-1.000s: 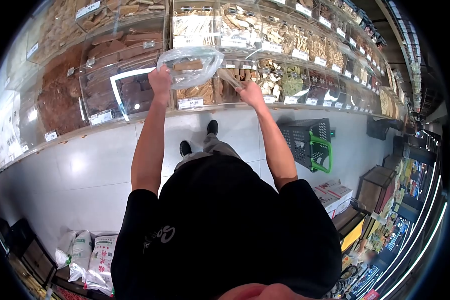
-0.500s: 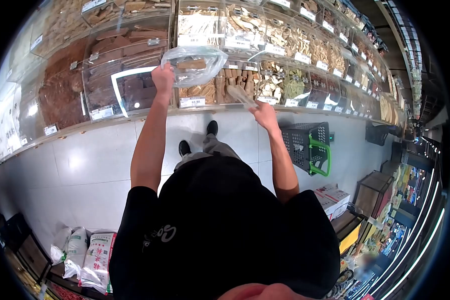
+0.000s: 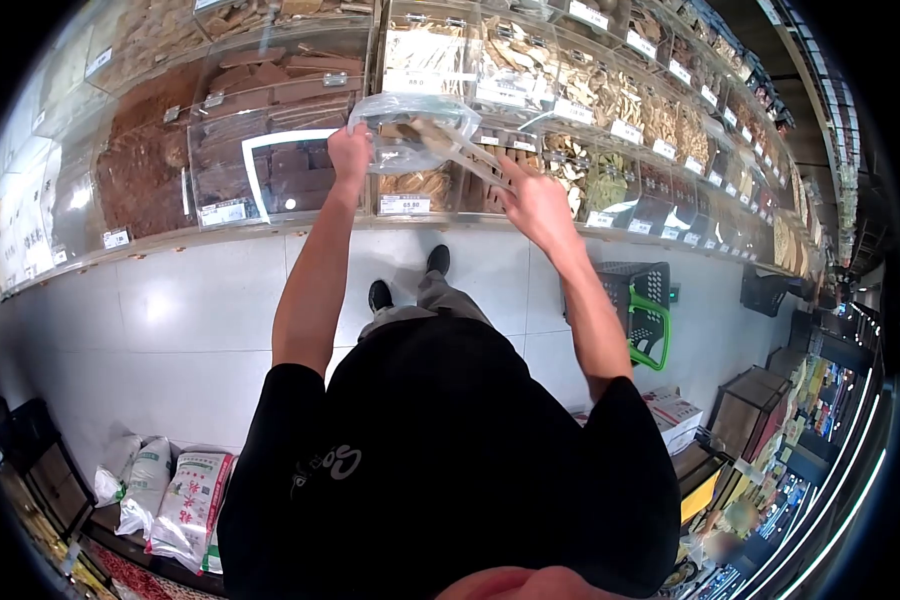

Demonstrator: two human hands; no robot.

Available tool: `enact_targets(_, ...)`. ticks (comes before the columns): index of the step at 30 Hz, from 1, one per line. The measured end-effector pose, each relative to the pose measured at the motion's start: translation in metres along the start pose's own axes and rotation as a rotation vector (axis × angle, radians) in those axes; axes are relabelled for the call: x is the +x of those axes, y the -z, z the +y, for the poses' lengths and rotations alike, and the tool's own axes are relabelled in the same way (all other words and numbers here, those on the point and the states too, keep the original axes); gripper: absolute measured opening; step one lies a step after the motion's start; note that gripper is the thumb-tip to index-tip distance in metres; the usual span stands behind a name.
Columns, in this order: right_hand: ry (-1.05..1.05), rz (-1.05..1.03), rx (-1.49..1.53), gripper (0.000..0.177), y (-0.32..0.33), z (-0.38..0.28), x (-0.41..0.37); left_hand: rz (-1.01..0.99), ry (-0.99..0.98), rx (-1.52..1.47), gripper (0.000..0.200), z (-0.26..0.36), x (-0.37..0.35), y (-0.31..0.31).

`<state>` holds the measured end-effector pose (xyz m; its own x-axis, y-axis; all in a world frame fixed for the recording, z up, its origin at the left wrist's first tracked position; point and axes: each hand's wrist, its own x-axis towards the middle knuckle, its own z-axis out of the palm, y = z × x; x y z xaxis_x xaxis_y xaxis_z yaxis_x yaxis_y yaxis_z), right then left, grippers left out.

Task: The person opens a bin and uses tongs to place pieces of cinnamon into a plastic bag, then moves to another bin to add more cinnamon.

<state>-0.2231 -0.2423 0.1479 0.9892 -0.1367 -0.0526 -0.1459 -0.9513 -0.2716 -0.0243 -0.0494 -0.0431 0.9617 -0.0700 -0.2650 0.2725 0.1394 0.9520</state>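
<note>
Clear tongs (image 3: 478, 166) swung up from the bark-roll bin (image 3: 482, 204) to the plastic bag (image 3: 410, 158), tips at its mouth (inside or just above, can't tell). Right hand (image 3: 540, 207) closed round tongs; left hand (image 3: 350, 155) clamped on bag's left edge, hands apart. Brown bark piece (image 3: 395, 131) in bag, partly blocked. Bag held over front bins (image 3: 315, 212).

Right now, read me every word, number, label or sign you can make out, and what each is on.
"65.80": the price tag below the clear bag.
"68.0", first digit uncertain: the tag above the bag.
"So", rest unclear: the black shirt.
Red characters on the front sack: too blurred.
Other bin tags and carton print: too small or blurred.
</note>
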Motion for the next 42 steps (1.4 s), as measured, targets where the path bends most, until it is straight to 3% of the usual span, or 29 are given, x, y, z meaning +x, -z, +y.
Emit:
enact_targets(2, 0.170, -0.106, -0.250, 0.048, -0.022, 0.008, 0.036, -0.004, -0.003, -0.004, 0.028, -0.002, 0.000, -0.001)
enact_targets(5, 0.228, -0.195, -0.333, 0.038, -0.049, 0.004, 0.075, -0.003, 0.018, -0.007, 0.029, 0.003, 0.000, 0.000)
enact_targets(8, 0.258, -0.150, -0.346, 0.033, -0.046, -0.001, 0.089, 0.003, 0.068, -0.021, 0.029, 0.008, -0.001, 0.001)
enact_targets(12, 0.268, -0.083, -0.316, 0.057, -0.034, -0.002, 0.073, -0.001, 0.086, -0.022, 0.030, 0.006, 0.001, 0.000)
enact_targets(17, -0.159, 0.017, 0.137, 0.057, 0.013, 0.035, -0.007, 0.005, 0.136, -0.038, 0.025, 0.018, -0.009, -0.004)
enact_targets(20, -0.477, -0.009, 0.367, 0.054, -0.040, 0.092, -0.054, 0.037, 0.117, 0.040, 0.025, 0.010, -0.002, -0.005)
enact_targets(24, -0.728, -0.129, 0.501, 0.050, -0.077, 0.080, -0.068, 0.008, 0.076, -0.019, 0.029, 0.014, -0.006, -0.004)
enact_targets(27, -0.597, -0.048, 0.313, 0.048, -0.139, 0.098, -0.052, 0.010, 0.087, -0.006, 0.029, 0.017, -0.009, -0.006)
enact_targets(31, -0.539, 0.018, 0.214, 0.041, -0.140, 0.086, -0.037, -0.041, 0.072, -0.020, 0.028, 0.011, -0.007, -0.001)
enact_targets(34, -0.679, -0.074, 0.469, 0.044, -0.128, 0.086, -0.041, -0.032, 0.079, -0.062, 0.028, 0.010, -0.007, 0.000)
enact_targets(37, -0.853, -0.040, 0.712, 0.044, -0.106, 0.081, -0.061, -0.036, 0.041, -0.092, 0.028, 0.005, -0.002, 0.000)
enact_targets(40, -0.596, 0.102, 0.529, 0.045, -0.084, 0.073, -0.076, 0.010, 0.007, -0.040, 0.028, 0.004, -0.002, -0.002)
enact_targets(42, -0.414, 0.058, 0.394, 0.046, -0.033, 0.028, -0.057, 0.020, 0.022, -0.057, 0.027, -0.004, 0.004, 0.000)
